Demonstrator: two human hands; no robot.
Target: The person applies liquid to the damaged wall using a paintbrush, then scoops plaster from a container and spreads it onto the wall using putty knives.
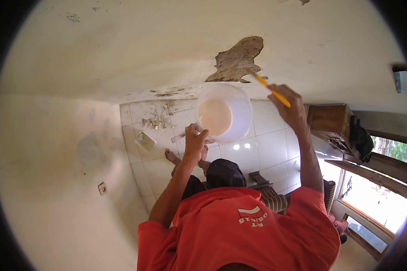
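A translucent white bucket [242, 118] with a pale beige liquid [215, 118] in it hangs from my left hand [196, 137], whose fingers are closed on its near left rim. My right hand [288, 103] is wrapped round the yellow handle of a brush [276, 93], to the right of the bucket. The brush's far end lies over the lower right edge of a bare, rough brown patch [239, 58] in the cream wall [144, 54]. Whether the tip touches the wall, I cannot tell.
Plaster debris [158, 121] and a small rectangular container [145, 141] lie on the white tiled floor [230, 158] by the wall's foot. A wooden cabinet [330, 124] with dark cloth [361, 140] and an open window [377, 198] are at the right. A socket [102, 188] is on the left wall.
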